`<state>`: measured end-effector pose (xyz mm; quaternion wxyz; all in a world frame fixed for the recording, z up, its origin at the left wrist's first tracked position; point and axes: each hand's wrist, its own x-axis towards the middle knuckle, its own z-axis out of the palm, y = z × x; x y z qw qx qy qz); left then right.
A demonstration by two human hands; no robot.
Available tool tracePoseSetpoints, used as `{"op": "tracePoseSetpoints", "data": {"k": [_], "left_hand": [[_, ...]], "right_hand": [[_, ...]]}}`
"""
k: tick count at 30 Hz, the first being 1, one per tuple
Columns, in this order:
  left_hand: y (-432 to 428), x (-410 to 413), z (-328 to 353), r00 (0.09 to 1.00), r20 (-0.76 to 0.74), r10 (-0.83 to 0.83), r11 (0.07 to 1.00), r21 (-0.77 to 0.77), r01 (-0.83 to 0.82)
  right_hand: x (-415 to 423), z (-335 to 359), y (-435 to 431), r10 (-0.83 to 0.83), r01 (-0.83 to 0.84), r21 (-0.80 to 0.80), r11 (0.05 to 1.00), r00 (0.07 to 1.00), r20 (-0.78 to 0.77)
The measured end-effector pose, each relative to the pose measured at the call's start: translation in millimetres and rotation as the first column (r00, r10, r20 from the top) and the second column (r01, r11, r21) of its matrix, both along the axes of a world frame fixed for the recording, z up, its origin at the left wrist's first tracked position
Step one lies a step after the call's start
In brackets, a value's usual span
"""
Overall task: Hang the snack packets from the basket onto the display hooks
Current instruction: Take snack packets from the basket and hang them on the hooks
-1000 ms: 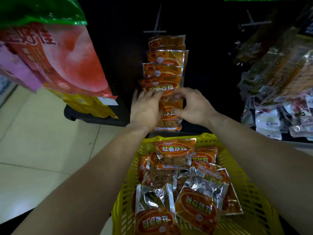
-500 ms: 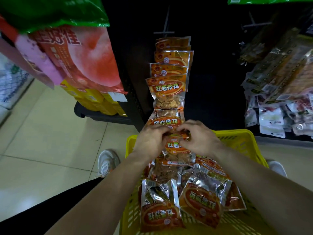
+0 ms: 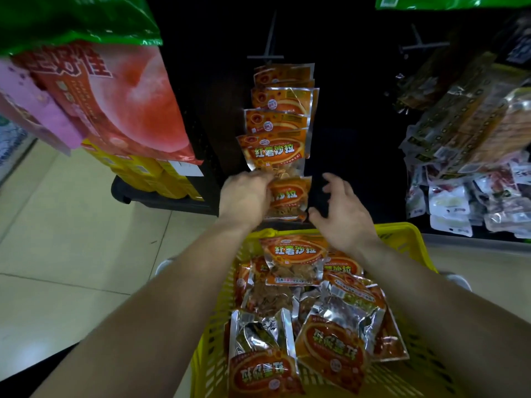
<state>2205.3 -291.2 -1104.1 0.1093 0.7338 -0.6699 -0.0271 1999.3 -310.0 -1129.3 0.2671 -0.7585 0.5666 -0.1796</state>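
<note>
A yellow basket (image 3: 408, 234) in front of me holds several orange and silver snack packets (image 3: 293, 259). On the dark display ahead, a column of the same hanging packets (image 3: 273, 150) runs down from a hook (image 3: 265, 57). My left hand (image 3: 244, 196) holds the upper left edge of the lowest hanging packet (image 3: 290, 196). My right hand (image 3: 344, 214) hovers just right of that packet with fingers spread, holding nothing.
Big red and green bags (image 3: 100, 90) hang at the upper left above yellow boxes (image 3: 146, 173) on a black base. A rack of mixed small packets (image 3: 465, 156) fills the right. A bare hook (image 3: 419, 45) sticks out at upper right. Beige tiled floor (image 3: 57, 239) lies left.
Both hands rose from the basket with a packet to the bottom of the hanging column. My right hand has let go and opened; my left still holds the packet.
</note>
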Motion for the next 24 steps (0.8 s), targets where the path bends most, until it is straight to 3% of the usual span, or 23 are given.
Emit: {"op": "tracePoseSetpoints", "data": {"k": [4,11,18,24], "left_hand": [[-40,6,-2,0.999,0.008,0.052,0.999,0.006,-0.052],[-61,6,-6,0.997,0.054,0.055,0.997,-0.057,-0.052],[-26,6,-4,0.999,-0.048,0.014,0.988,-0.151,-0.021],[12,2,-8,0.997,-0.065,0.040,0.999,-0.011,-0.041]], "right_hand": [[0,-9,-10,0.006,-0.006,0.002,1.000,1.000,0.001],[42,-26,-32,0.338,-0.328,0.180,0.927,0.941,-0.023],[66,-39,-52,0.301,-0.267,0.251,0.930,0.947,-0.109],[49,-24,-40,0.263,-0.245,0.233,0.941,0.964,-0.045]]}}
